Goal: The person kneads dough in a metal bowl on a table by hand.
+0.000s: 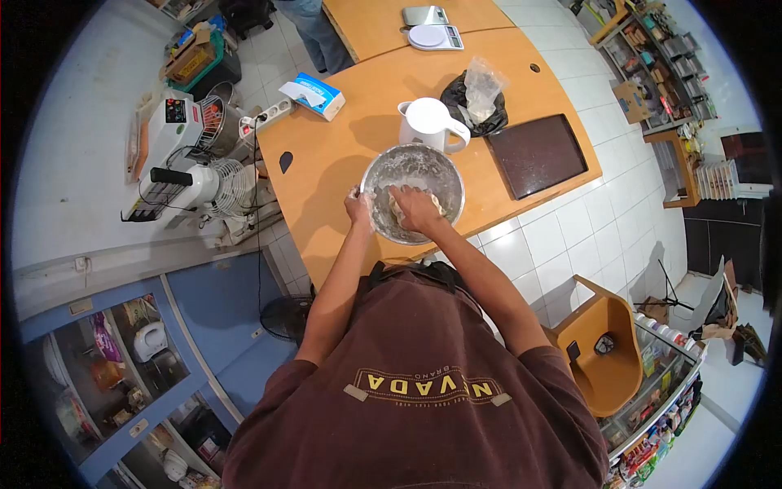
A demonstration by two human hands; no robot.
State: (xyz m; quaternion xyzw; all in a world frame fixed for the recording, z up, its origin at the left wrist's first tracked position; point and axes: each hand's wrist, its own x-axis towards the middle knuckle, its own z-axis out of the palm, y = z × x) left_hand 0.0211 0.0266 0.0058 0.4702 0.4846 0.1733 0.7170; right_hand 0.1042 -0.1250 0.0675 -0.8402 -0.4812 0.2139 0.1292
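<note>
A metal mixing bowl [452,175] stands near the table's front edge, its inner wall smeared with white flour. My left hand [358,207] is closed on the bowl's left rim. Inside the bowl, my right hand [415,209] presses on a lump of pale dough [397,213], with its fingers curled over it. The hand covers most of the dough. Just behind the bowl is a white jug [426,122] with its handle to the right.
On the wooden table [366,90] are a dark tray [538,156], a black plastic bag [489,122], a blue tissue box [316,96] and a kitchen scale [434,37]. A fan and a mixer stand left; a chair [603,350] is at right. Another person's legs [316,33] show behind.
</note>
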